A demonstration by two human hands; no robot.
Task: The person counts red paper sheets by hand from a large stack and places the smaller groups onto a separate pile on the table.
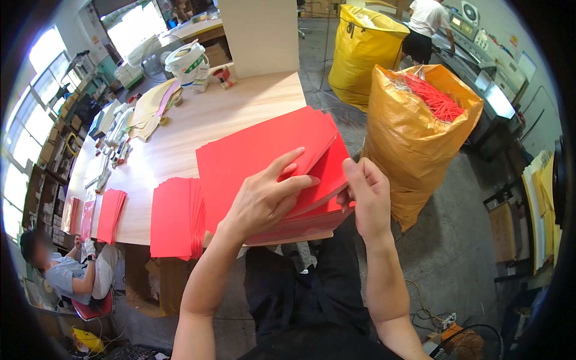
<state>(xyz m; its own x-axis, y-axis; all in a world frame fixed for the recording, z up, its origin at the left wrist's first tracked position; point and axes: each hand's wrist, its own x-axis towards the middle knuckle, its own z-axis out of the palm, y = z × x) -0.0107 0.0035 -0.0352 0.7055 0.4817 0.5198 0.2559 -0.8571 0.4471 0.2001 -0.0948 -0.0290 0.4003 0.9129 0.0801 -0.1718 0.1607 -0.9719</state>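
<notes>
Red card sheets (264,150) fill my view, a thick stack lying at the bench's (174,144) near right corner and jutting a little over its near edge. I see my left hand (264,201) resting flat on top of the stack, fingers spread apart, the forefinger stretched toward the upper sheets, which are fanned and lifted at their right side. My right hand (367,198) is at the stack's right edge, fingers close together and curled against the sheet ends; whether it actually pinches them I cannot tell. Just left of the stack, along the near edge, a smaller pile of red sheets (175,219) stands fanned, and further left another thin red pile (110,215) lies near the bench's left corner. Off the right edge of the bench stands an orange sack (408,138) with red strips (435,99) showing at its mouth, and behind it a yellow sack (360,54). A seated person (69,270) is below the bench's left end.
</notes>
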